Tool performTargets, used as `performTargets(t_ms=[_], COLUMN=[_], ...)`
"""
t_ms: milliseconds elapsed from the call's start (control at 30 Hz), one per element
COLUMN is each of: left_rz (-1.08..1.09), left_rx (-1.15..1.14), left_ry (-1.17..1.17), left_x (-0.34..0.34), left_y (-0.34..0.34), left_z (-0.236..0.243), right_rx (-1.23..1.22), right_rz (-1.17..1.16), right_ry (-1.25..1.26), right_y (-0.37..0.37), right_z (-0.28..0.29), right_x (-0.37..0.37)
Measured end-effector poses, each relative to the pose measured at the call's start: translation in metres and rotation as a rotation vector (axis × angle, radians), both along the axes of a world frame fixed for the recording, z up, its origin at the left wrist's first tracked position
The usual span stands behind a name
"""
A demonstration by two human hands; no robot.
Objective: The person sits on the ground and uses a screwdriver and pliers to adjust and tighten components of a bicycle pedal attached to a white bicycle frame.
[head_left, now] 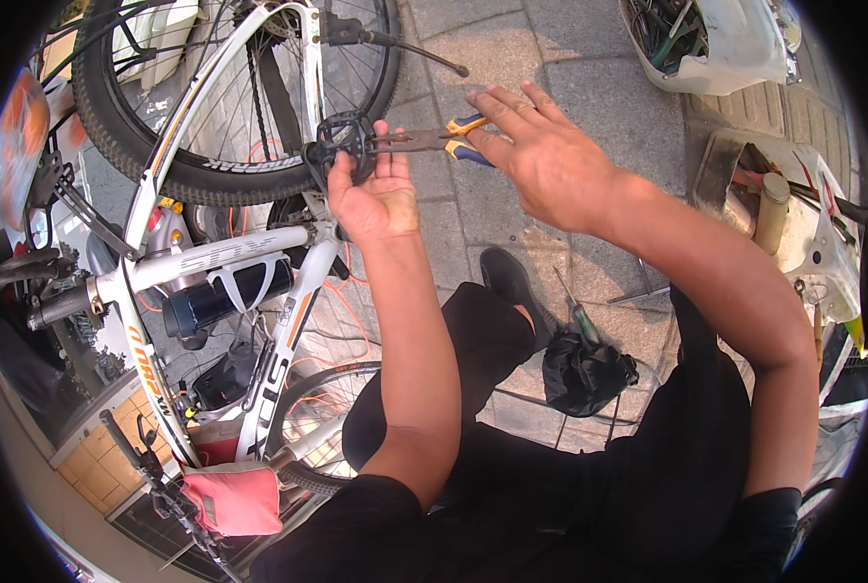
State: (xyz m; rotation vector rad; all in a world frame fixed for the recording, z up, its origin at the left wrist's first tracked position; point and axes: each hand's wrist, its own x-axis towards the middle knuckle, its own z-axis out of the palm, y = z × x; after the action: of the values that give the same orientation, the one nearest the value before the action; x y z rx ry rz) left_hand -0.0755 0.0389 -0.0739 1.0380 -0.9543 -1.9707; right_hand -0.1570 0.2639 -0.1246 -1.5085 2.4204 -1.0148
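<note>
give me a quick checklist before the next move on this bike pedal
1. Left hand holding the black pedal: ok
2. Pliers pointed at the pedal: ok
3. Plier tips gripping something: cannot tell, too small
4. Right hand closed firmly on the yellow and blue handles: cannot tell, its underside is hidden
5. Gloves on: not ok, both hands bare
6. Screwdriver in sight: ok, by the black bag

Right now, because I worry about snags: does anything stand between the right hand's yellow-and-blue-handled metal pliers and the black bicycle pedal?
Partly: the left hand holds the pedal, and its fingers lie where the pliers cross in this view. Nothing else shows between; whether the pliers touch the pedal is unclear.
</note>
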Motion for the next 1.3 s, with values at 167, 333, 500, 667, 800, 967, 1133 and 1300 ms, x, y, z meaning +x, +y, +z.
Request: performTargets(t_ms=[167, 333, 500, 667, 800, 967, 1133, 1300], left_rz=[-0.015, 0.015, 0.012, 0.016, 0.005, 0.019, -0.089, -0.230], left_rx=[0.012, 0.040, 0.029, 0.030, 0.036, 0.041, 0.070, 0.112], left_ry=[0.020, 0.051, 0.040, 0.023, 0.046, 0.045, 0.216, 0.225], left_x=[0.003, 0.003, 0.004, 0.004, 0.005, 0.004, 0.015, 0.027], left_y=[-0.001, -0.001, 0.000, 0.001, 0.002, 0.007, 0.033, 0.073], left_z=[-0.001, -0.001, 0.000, 0.001, 0.001, -0.001, -0.018, -0.040], right_rx=[-0.027, -0.058, -0.081, -0.094, -0.122, -0.094, -0.100, -0.066], right_rz=[0.002, 0.003, 0.013, 0.008, -0.013, 0.026, 0.022, 0.054], right_ry=[0.015, 0.080, 0.020, 0.053, 0.147, 0.138, 0.135, -0.139], right_y=[0.002, 0.003, 0.003, 0.001, 0.000, 0.000, -0.002, 0.000], right_z=[0.001, 0.003, 0.008, 0.011, 0.012, 0.012, 0.014, 0.025], right_x=[-0.001, -0.002, 0.004, 0.006, 0.005, 0.001, 0.007, 0.012])
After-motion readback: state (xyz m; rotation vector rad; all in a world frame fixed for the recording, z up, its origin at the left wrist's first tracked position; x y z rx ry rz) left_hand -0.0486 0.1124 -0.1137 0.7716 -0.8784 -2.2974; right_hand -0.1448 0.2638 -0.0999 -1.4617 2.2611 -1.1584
